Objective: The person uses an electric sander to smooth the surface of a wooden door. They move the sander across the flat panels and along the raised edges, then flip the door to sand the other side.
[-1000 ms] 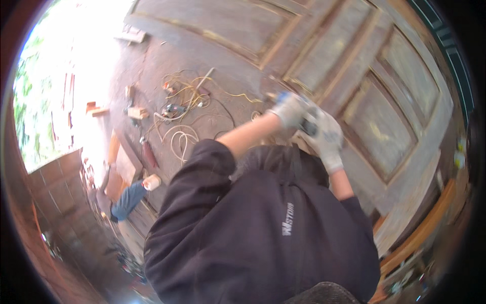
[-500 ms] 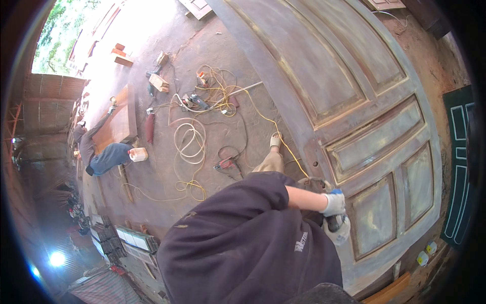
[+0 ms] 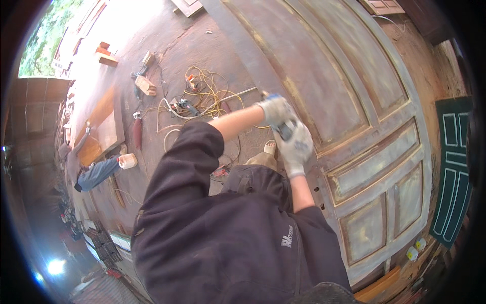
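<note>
Both gloved hands are up on the big panelled door (image 3: 354, 101) lying flat in front of the person; the left hand (image 3: 273, 109) and the right hand (image 3: 297, 144) sit close together, wrapped around a small dark power tool (image 3: 285, 129) pressed near the door's left frame; both hands look closed round the tool's body, though the gloves hide the fingers and how tight the hold is can't be told; the tool itself is mostly covered, so its working end doesn't show. The door's surface is patchy, worn brown with paler rubbed areas in the recessed panels (image 3: 364, 230); this reads as surface work on the wood, likely sanding or stripping, with the frame edge in hand right now. Off to the left on the floor, a tangle of yellow cable (image 3: 205, 91) and a white cord (image 3: 172, 137) lie among loose tools; a red tool (image 3: 137, 133) lies further left; a green door (image 3: 450, 172) leans at the far right. Next pass would call for a steady two-handed push along the rail, flat to the wood, with the cord kept clear behind.
</note>
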### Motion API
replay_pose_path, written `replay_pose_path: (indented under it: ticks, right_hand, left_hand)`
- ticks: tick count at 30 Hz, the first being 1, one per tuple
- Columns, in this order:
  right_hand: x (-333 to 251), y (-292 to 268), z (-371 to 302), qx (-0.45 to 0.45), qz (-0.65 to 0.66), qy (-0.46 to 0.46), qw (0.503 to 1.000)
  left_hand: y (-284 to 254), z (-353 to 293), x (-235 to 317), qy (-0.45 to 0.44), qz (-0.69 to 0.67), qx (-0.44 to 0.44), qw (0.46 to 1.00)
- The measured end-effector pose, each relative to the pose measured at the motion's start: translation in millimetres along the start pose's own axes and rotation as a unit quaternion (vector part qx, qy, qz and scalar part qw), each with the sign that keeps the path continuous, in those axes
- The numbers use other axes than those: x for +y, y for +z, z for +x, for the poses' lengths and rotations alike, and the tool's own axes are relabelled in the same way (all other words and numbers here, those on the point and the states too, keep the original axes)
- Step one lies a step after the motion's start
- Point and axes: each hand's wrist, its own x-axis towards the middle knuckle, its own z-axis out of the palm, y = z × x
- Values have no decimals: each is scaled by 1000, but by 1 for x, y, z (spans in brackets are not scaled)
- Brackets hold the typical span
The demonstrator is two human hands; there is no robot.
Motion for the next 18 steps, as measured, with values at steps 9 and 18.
replay_pose_path:
  ticks: [9,18]
  right_hand:
    - [7,1,74,-159,-63,-30,985]
    - [111,-106,-99,-85,-14,-10,996]
  left_hand:
    - [-30,2,-39,-90,46,-62,993]
    - [-6,47,166,6,-106,-86,991]
